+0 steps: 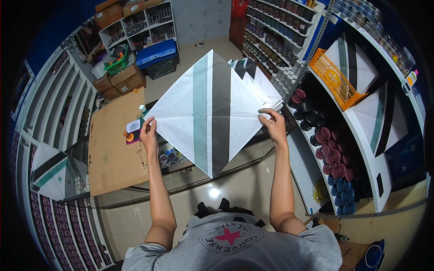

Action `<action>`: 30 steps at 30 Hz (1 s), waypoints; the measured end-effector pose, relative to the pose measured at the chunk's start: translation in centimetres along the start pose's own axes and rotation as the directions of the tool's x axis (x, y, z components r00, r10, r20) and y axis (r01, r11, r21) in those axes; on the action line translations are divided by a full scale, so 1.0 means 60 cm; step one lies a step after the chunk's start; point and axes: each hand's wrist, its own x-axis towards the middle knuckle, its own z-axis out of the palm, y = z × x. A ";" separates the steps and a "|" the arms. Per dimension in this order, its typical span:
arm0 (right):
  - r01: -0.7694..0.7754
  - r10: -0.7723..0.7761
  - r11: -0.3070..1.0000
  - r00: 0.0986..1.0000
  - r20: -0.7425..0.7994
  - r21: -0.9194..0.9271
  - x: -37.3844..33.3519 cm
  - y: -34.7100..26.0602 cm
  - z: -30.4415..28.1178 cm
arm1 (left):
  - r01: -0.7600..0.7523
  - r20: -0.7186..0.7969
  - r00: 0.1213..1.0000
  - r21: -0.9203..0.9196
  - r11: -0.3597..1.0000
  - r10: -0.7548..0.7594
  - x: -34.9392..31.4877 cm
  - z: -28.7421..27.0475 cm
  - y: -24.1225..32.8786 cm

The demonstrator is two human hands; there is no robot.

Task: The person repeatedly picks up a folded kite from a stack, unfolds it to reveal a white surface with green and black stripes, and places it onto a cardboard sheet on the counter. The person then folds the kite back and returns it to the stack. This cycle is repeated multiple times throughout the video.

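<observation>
A diamond-shaped paper kite point(176, 101), white with one teal and one black vertical stripe, is spread out in front of me above the glass counter. A thin line, like a spar, crosses it from side to side. My left hand point(149, 128) pinches its left corner between thumb and fingers. At the opposite corner, my right hand point(274, 126) grips the edge with thumb and forefinger. Partly hidden behind it lies a stack of similar kites point(266, 86) on the counter. Near my left hand is a purple stamp pad point(133, 126) with an orange-handled stamp.
Brown cardboard point(115, 149) covers the counter's left part. Shelves of thread spools point(275, 34) stand far right. An orange basket point(337, 79) and more kites point(384, 119) sit on the right shelving. A blue-lidded bin point(157, 56) and boxes stand at the back left.
</observation>
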 end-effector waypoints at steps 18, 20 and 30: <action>0.006 -0.025 0.993 0.987 0.158 0.122 0.028 0.010 0.189 | -0.139 -0.213 0.965 0.068 0.988 0.151 -0.006 -0.185 0.106; -0.003 -0.023 0.989 0.984 0.175 0.151 0.026 0.010 0.219 | -0.165 -0.241 0.954 0.075 0.983 0.179 0.004 -0.213 0.114; 0.013 -0.049 0.987 0.973 0.224 0.162 -0.019 -0.015 0.370 | -0.208 -0.226 0.948 0.101 0.973 0.226 0.034 -0.364 0.178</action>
